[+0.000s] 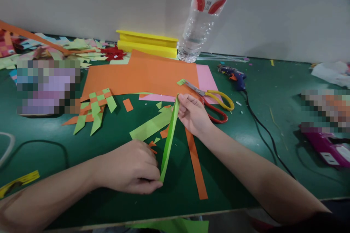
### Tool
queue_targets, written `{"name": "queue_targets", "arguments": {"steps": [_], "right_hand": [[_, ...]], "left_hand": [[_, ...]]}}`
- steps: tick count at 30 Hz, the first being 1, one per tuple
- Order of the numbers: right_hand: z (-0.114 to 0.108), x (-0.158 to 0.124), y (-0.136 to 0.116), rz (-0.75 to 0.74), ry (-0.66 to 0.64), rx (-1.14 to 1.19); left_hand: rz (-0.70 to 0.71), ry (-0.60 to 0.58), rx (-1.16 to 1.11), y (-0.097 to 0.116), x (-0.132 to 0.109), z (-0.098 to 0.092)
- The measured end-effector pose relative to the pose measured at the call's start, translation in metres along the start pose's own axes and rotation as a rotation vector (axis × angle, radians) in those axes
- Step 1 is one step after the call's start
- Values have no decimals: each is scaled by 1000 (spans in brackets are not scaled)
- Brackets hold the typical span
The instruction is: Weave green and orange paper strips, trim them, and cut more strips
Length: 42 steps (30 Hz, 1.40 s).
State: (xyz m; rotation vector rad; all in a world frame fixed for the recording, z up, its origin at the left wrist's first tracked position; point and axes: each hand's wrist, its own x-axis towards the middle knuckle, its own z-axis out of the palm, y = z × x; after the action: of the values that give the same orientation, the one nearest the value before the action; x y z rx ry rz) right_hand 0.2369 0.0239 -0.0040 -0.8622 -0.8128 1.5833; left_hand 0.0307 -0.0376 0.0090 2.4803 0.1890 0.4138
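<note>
Between my two hands a green paper strip, folded lengthwise, is stretched at a slant above the table. My left hand pinches its lower end. The upper end sits between the thumb and fingers of my right hand. Beneath it lie a flat light green strip, small paper scraps and a long orange strip. Just beyond my right hand, scissors with one yellow and one red handle rest on orange paper. A woven green and orange paper piece lies to the left.
A clear bottle leans at the back beside folded yellow card. On the right, a blue glue gun trails its black cord toward the front edge near a magenta object. Paper scraps pile up at back left.
</note>
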Motion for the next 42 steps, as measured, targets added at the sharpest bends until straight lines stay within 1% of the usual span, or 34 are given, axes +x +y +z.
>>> {"name": "queue_targets", "arguments": {"steps": [3, 5, 7, 10, 13, 15, 18, 21, 25, 28, 30, 33, 38, 40, 42], "right_hand": [[-2, 1, 1, 9, 40, -12], [-3, 2, 1, 6, 56, -26], [-4, 2, 1, -1, 28, -53], [-4, -1, 1, -23, -103, -120], [-3, -4, 1, -58, -263, -231], [-2, -6, 1, -61, -338, -298], [0, -7, 0, -77, -384, -356], [0, -10, -1, -107, -409, -411], [3, -16, -2, -154, -525, -596], [5, -18, -2, -204, -587, -744], [5, -18, -1, -210, -588, -768], [3, -16, 1, -169, -552, -711], [0, -12, 4, -90, -455, -603], [0, -12, 4, -83, -411, -599], [0, -12, 4, -79, -396, -621]], "left_hand": [[-7, 33, -6, 1, 1, 0], [-26, 83, -2, 0, 1, 0], [-60, 151, -2, -2, 0, -2], [-138, 249, -31, -7, -1, -5], [-253, 314, -32, -11, -1, -9], [-325, 355, -20, -11, -1, -10], [-419, 407, -29, -11, -1, -11], [-481, 439, -36, -11, 0, -11], [-527, 472, -20, -13, 0, -10], [-529, 453, -1, -13, 0, -9], [-518, 438, 16, -13, 0, -9], [-507, 409, 43, -13, 1, -10], [-463, 367, 136, -15, 0, -9], [-443, 359, 181, -16, 0, -8], [-433, 354, 204, -17, -1, -7]]}}
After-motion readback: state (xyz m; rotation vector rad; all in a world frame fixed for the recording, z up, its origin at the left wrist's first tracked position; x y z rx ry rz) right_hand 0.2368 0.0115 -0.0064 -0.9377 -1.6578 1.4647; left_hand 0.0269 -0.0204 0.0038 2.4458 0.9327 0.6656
